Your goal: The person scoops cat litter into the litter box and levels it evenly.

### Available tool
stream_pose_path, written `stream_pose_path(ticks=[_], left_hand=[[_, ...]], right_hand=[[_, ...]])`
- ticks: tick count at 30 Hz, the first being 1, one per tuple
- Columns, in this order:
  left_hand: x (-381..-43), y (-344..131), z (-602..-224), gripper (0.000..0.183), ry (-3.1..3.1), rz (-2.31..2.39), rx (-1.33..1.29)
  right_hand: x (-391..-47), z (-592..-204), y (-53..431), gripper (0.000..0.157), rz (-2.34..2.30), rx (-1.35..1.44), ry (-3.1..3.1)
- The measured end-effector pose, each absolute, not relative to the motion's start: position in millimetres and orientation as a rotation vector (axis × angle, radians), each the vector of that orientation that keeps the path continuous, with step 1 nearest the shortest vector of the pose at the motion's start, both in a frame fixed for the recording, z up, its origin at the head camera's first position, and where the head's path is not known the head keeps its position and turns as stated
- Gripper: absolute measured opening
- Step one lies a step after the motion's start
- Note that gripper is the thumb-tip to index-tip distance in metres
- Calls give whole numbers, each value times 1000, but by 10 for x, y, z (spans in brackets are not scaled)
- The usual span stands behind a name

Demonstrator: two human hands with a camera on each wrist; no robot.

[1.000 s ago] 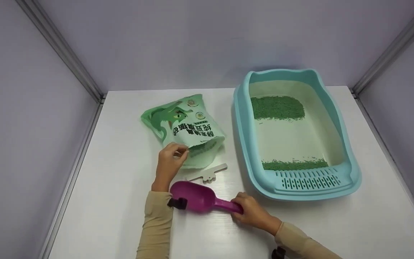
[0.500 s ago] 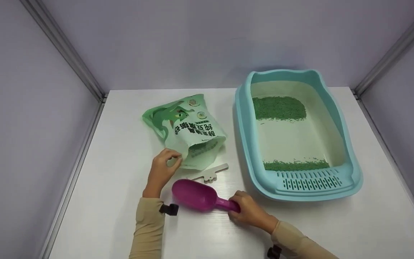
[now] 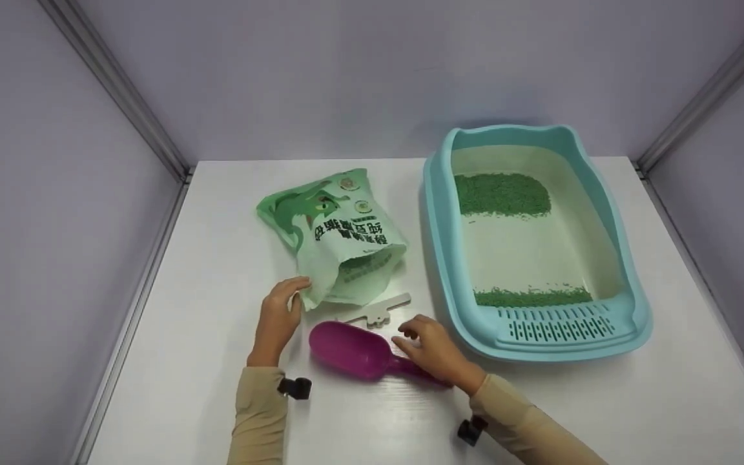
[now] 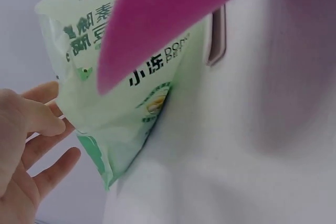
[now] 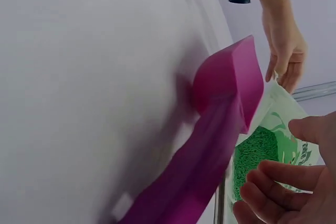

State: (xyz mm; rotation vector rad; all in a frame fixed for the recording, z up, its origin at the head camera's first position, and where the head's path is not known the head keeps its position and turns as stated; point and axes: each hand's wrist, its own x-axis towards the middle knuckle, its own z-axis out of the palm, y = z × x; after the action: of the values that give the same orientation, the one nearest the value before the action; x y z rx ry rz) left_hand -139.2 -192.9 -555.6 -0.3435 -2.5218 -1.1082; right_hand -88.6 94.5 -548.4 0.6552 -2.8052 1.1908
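My left hand (image 3: 278, 316) is at the left corner of the mouth of a green cat litter bag (image 3: 352, 226), its fingers loosely extended and touching the plastic. The bag lies on the table with its mouth facing me, and green pellets (image 5: 257, 150) show inside it in the right wrist view. A magenta scoop (image 3: 346, 349) lies on the table in front of the bag, its bowl to the left. Over the scoop's handle (image 5: 194, 161) hovers my right hand (image 3: 433, 349), fingers spread and slightly bent, holding nothing.
A light-blue litter box (image 3: 440, 239) stands on the right, with green pellets (image 3: 501, 194) at its back and more at its front. A flat whitish piece with a shaped middle (image 3: 378, 313) lies between bag and scoop. Walls (image 3: 385, 77) enclose the table's back and sides.
My right hand has let go of the scoop's handle and risen above it. The left hand has moved left and toward me, drawing the bag's corner outward; the bag's mouth gapes wider.
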Motion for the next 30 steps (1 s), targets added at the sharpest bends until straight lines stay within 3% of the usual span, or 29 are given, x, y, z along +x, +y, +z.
stream_pose_path(ticks=[7, 15, 26, 30], left_hand=[[-1380, -1943, -5649, 29, -2502, -1079, -349], [-1368, -1950, -5693, 31, -2446, -1071, -349], [-1394, -1969, -5782, 31, -2301, -1067, -396], [-1402, -1982, -5809, 30, -2273, -1072, -402]], right_hand=[[-1219, -5401, 792, 11, 1269, 432, -2741], [-1450, -5400, 701, 14, 1322, 171, -2681], [-1718, -5442, 535, 41, 1491, -267, -2492], [-1843, -5466, 500, 51, 1502, -299, -2462]])
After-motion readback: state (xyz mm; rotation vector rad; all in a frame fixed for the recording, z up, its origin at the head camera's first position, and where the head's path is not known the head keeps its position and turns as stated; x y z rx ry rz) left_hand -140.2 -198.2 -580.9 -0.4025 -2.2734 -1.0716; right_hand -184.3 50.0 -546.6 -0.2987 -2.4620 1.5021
